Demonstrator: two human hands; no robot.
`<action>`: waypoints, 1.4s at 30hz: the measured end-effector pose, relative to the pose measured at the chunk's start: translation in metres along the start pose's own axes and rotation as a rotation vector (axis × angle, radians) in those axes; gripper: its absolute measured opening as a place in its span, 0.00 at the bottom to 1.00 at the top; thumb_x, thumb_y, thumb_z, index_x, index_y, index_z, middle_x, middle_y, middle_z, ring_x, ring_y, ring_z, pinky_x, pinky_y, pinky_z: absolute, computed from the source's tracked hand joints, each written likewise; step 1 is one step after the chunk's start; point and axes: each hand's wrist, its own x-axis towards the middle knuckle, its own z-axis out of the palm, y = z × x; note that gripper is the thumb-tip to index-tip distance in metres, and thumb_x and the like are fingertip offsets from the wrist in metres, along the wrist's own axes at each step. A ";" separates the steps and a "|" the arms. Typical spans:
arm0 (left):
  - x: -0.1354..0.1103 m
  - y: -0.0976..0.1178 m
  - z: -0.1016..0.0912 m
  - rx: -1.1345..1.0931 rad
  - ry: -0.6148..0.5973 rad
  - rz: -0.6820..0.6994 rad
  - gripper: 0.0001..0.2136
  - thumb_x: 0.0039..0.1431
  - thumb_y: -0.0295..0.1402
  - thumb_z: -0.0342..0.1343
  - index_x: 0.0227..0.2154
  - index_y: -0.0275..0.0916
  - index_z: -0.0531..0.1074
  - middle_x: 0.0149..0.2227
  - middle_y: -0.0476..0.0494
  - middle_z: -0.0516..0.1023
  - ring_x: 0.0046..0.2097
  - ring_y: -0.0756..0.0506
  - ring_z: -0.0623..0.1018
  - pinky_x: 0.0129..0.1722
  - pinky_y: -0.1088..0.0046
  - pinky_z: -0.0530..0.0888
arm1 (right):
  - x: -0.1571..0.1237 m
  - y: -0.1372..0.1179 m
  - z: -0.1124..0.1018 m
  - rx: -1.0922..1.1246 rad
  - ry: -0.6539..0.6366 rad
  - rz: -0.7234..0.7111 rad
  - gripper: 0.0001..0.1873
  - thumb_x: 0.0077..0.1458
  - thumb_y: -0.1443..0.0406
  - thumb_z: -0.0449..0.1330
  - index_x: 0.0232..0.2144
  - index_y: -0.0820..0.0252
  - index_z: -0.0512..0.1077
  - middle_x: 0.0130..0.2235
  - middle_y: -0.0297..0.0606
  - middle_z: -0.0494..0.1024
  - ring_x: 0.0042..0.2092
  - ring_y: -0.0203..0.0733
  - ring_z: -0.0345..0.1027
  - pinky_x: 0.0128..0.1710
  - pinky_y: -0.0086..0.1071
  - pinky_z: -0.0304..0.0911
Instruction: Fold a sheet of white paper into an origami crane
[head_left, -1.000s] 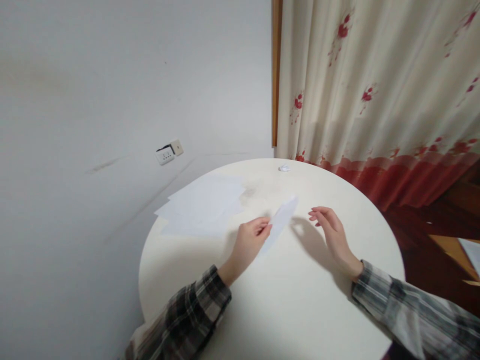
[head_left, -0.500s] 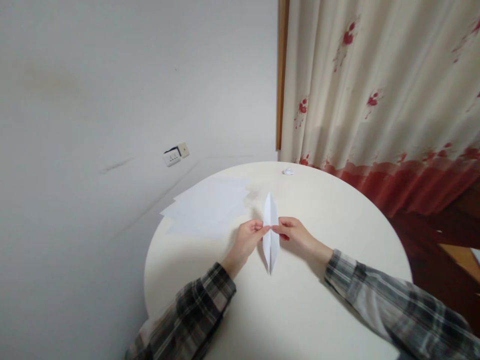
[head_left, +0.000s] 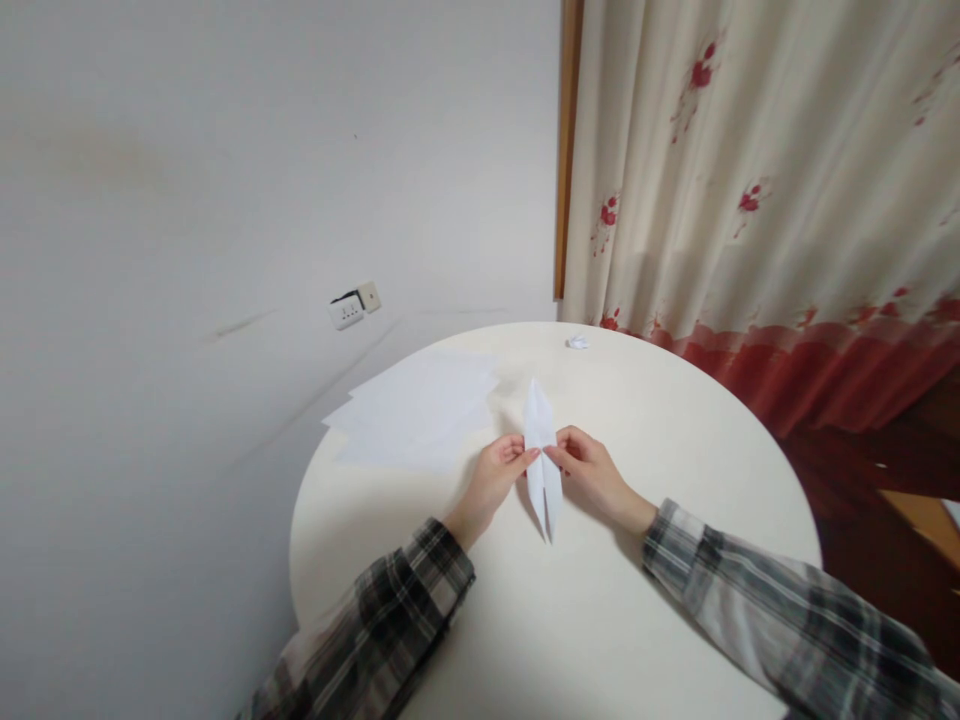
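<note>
A long, narrow piece of folded white paper (head_left: 538, 420) is held over the middle of the round table, pointed at its far end and split into two points at the near end. My left hand (head_left: 495, 475) pinches its left edge, thumb on top. From the other side, my right hand (head_left: 595, 470) grips the right edge, its thumb also on the paper near the centre. The two thumb tips almost meet at the middle crease. The fingers beneath the paper are partly hidden.
Several loose white sheets (head_left: 416, 410) lie overlapping on the left of the white round table (head_left: 720, 450). A small crumpled white paper piece (head_left: 577, 342) sits at the far edge. Behind stand a wall with a socket (head_left: 347, 312) and a flowered curtain (head_left: 697, 200).
The folded paper has tilted slightly, its far tip shifting left and its near points right. Both hands still hold it, and the right hand has turned a little.
</note>
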 end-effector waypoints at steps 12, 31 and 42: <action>0.004 -0.006 0.000 0.040 0.037 0.139 0.15 0.42 0.33 0.62 0.32 0.37 0.65 0.32 0.47 0.74 0.34 0.48 0.76 0.34 0.74 0.71 | 0.000 -0.001 0.002 0.188 0.149 -0.007 0.18 0.39 0.61 0.66 0.31 0.59 0.64 0.26 0.28 0.68 0.25 0.30 0.61 0.26 0.27 0.58; 0.002 -0.007 0.001 0.018 -0.106 -0.008 0.16 0.46 0.42 0.60 0.33 0.33 0.74 0.31 0.41 0.78 0.33 0.44 0.77 0.30 0.74 0.71 | -0.001 -0.002 -0.004 0.089 -0.008 0.005 0.09 0.45 0.61 0.61 0.29 0.60 0.68 0.22 0.28 0.66 0.23 0.31 0.58 0.23 0.27 0.55; 0.001 -0.002 0.000 0.028 -0.082 0.053 0.12 0.43 0.35 0.62 0.30 0.34 0.73 0.30 0.44 0.76 0.33 0.46 0.75 0.33 0.73 0.71 | -0.007 -0.012 -0.001 -0.020 0.039 -0.147 0.05 0.48 0.65 0.57 0.27 0.60 0.72 0.28 0.34 0.68 0.27 0.33 0.58 0.26 0.27 0.54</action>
